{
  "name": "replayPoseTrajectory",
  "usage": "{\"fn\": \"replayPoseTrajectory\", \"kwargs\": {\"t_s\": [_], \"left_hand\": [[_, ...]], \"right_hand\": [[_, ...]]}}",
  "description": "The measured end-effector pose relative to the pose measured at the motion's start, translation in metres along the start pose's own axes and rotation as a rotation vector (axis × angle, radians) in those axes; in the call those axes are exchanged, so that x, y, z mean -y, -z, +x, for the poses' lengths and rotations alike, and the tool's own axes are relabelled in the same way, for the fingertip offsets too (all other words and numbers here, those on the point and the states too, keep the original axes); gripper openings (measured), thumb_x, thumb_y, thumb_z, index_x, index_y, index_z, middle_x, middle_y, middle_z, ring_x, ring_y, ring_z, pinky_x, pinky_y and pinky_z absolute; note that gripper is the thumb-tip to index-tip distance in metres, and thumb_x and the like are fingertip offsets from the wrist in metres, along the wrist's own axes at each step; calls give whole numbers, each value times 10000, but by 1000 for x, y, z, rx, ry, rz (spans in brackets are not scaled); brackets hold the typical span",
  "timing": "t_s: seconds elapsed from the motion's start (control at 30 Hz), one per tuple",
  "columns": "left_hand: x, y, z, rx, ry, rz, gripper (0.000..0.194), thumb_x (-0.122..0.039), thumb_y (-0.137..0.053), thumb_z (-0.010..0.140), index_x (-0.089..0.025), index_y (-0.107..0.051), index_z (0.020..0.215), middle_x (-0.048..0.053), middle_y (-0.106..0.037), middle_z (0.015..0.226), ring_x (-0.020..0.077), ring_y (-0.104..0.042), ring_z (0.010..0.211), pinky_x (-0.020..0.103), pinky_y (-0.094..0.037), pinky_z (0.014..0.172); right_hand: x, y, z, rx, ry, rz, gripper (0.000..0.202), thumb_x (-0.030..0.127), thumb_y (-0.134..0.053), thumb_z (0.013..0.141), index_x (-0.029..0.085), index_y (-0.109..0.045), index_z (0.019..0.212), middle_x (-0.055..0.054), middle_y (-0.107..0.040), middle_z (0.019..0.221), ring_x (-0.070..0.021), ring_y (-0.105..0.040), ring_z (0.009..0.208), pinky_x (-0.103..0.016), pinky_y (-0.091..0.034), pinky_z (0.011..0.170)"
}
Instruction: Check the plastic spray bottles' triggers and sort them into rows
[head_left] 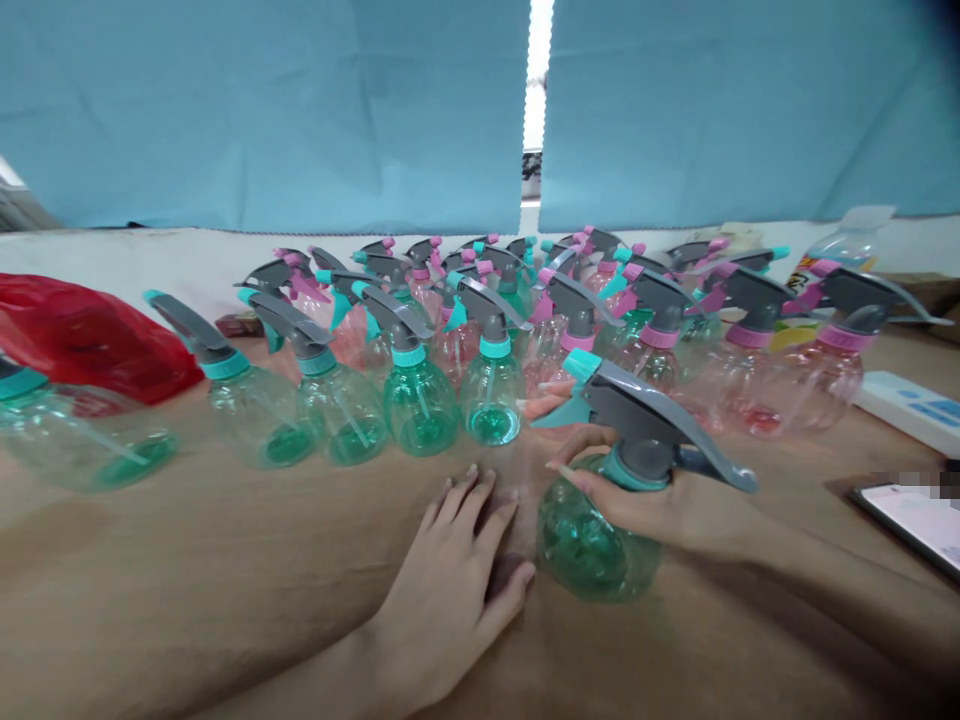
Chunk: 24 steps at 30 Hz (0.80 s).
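Observation:
My right hand (622, 490) is wrapped round the neck of a green spray bottle (600, 550) with a grey and turquoise trigger head, its nozzle pointing left. The bottle is slightly tilted, and whether its base touches the table cannot be told. Flat on the tabletop, just left of that bottle, lies my left hand (454, 570) with its fingers stretched forward and nothing in it. Beyond my fingertips stands a green spray bottle (491, 400) in a front row, beside another green spray bottle (421, 410).
Pink spray bottles (817, 370) and green ones crowd the brown table (225, 580) towards the back. A red plastic bag (97, 340) lies at the left. On the right are a phone (915, 515), a white box (915, 405) and a clear bottle (844, 245). Blue curtains (262, 110) hang behind.

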<state>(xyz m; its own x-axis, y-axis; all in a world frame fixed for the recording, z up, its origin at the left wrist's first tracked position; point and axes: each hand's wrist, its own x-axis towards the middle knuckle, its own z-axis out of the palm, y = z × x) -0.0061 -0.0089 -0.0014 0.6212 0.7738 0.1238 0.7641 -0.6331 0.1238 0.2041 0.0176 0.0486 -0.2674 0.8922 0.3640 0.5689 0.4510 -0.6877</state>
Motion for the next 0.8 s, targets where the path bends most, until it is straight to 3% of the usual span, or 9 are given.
{"fn": "replayPoseTrajectory", "kwargs": {"t_s": [0.17,0.33,0.47,0.6,0.8], "left_hand": [[0,0,0,-10,3,0,492,-360,-526,920,-150,-456,1360,148,-403,1450,328,-328,1346,523,-351,1041],[0,0,2,11,1,7,504,-373,-522,924,-140,-452,1366,155,-394,1455,326,-321,1351,525,-335,1051],[0,-1,1,9,8,9,508,-374,-526,922,-145,-448,1369,152,-386,1462,324,-315,1355,522,-337,1051],[0,-1,0,-7,5,1,504,-371,-529,921,-141,-453,1363,153,-399,1453,331,-326,1348,527,-341,1048],[0,1,2,3,4,-1,496,-366,-531,917,-138,-465,1353,157,-411,1444,333,-340,1340,524,-343,1046]], "right_hand": [[-4,-1,0,23,19,30,30,261,-522,809,262,-552,804,-20,-699,847,-205,-686,861,-402,-545,857],[-5,-3,-4,-26,21,76,47,284,-520,824,256,-558,826,-22,-713,876,-217,-693,862,-416,-547,862],[2,0,-5,-16,-10,112,101,298,-497,797,245,-582,800,-43,-723,850,-237,-710,783,-422,-582,776],[6,3,-5,-30,-19,123,78,238,-510,778,243,-587,772,-29,-704,852,-218,-692,851,-408,-555,843],[12,10,-1,84,25,254,137,183,-492,753,264,-588,699,-4,-686,807,-185,-675,906,-327,-546,843]]}}
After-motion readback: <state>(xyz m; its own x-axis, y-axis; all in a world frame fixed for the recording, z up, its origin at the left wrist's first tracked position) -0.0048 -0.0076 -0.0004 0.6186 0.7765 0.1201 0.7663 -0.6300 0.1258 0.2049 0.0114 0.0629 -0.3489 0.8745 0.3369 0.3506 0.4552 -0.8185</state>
